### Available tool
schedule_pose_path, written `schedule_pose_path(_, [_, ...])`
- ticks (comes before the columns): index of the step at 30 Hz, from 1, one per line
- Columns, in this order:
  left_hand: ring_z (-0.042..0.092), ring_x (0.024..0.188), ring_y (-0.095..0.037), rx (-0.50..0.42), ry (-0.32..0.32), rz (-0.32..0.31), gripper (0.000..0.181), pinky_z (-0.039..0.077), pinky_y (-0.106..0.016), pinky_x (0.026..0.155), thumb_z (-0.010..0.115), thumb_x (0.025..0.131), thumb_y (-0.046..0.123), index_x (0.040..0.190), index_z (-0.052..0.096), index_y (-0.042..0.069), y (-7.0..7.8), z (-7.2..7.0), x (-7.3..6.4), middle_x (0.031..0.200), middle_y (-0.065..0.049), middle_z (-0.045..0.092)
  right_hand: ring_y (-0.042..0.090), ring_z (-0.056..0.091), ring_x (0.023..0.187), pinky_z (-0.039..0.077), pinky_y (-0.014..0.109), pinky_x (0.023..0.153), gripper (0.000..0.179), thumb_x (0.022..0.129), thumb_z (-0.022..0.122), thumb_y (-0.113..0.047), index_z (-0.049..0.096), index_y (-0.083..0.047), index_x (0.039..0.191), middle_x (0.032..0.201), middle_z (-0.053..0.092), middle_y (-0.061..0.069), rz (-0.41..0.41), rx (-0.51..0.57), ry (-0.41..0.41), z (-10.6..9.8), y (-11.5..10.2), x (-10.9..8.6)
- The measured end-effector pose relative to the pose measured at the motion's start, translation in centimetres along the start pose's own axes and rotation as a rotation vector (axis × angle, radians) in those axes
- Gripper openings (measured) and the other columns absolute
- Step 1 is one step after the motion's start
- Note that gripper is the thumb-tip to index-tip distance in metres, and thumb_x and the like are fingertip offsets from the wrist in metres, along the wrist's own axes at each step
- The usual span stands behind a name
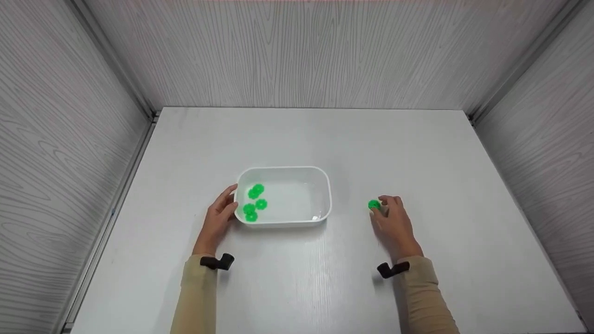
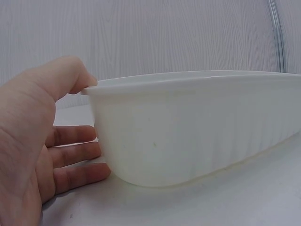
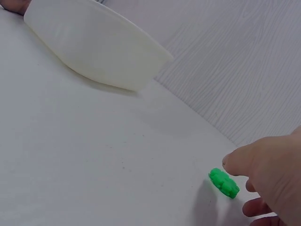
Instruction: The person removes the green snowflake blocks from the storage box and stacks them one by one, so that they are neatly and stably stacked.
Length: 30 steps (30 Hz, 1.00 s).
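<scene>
A white plastic tub stands on the table, with several green flower-shaped discs lying toward its left end. My left hand grips that end: the thumb lies on the rim and the fingers are against the outer wall. To the right of the tub, my right hand pinches one green flower-shaped disc at the fingertips. In the right wrist view this disc is tilted beside the thumb, its shadow falling on the table; the index finger is mostly hidden.
The white table is bounded by wood-grain panels at the back, left and right. Both forearms come in from the near edge, each with a black wrist mount.
</scene>
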<state>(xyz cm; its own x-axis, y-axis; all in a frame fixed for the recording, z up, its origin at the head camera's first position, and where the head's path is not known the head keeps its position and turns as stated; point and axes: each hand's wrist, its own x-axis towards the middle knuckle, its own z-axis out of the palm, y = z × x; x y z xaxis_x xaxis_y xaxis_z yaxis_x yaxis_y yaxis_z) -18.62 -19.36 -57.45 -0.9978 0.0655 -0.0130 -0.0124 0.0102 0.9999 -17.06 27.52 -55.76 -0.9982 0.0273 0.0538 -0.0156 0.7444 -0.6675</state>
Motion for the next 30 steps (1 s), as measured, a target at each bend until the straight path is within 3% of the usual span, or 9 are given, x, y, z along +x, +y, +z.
schedule_pose_path(6, [0.052,0.11,-0.033,-0.033,-0.042,-0.007,0.044,0.048,-0.033,0.081,0.052,0.096,0.022,0.14,0.044,0.023,1.1,0.0,-0.5,0.13,-0.018,0.05,0.023,0.05,0.082,0.041,0.037,0.065,0.04,0.093,0.056,-0.029,0.052,-0.005,0.125,0.111,0.049,0.009,-0.028,0.007,0.069,-0.3,-1.0,-0.1])
schedule_pose_path(13, [0.048,0.114,-0.038,-0.057,-0.065,-0.012,0.044,0.046,-0.04,0.084,0.05,0.097,0.016,0.14,0.043,0.016,2.4,0.2,-1.0,0.131,-0.022,0.047,0.02,0.049,0.077,0.039,0.035,0.062,0.036,0.092,0.057,-0.024,0.055,-0.005,0.122,0.106,0.051,0.007,-0.071,0.014,0.112,-0.4,-2.1,0.1])
schedule_pose_path(22, [0.053,0.109,-0.027,-0.034,-0.027,0.016,0.039,0.048,-0.032,0.079,0.054,0.095,0.029,0.134,0.051,0.027,0.2,0.0,-0.2,0.129,-0.01,0.052,0.022,0.052,0.076,0.041,0.035,0.061,0.028,0.091,0.059,-0.018,0.059,-0.003,0.115,0.102,0.052,0.007,-0.189,0.024,0.157,0.5,-4.3,0.4])
schedule_pose_path(30, [0.051,0.11,-0.026,-0.024,-0.026,0.044,0.039,0.048,-0.03,0.078,0.054,0.095,0.028,0.133,0.052,0.024,0.1,0.0,-0.2,0.134,-0.009,0.049,0.023,0.053,0.071,0.041,0.032,0.056,0.024,0.089,0.062,-0.013,0.06,-0.004,0.111,0.099,0.053,0.007,-0.315,0.006,0.196,1.3,-6.5,0.6])
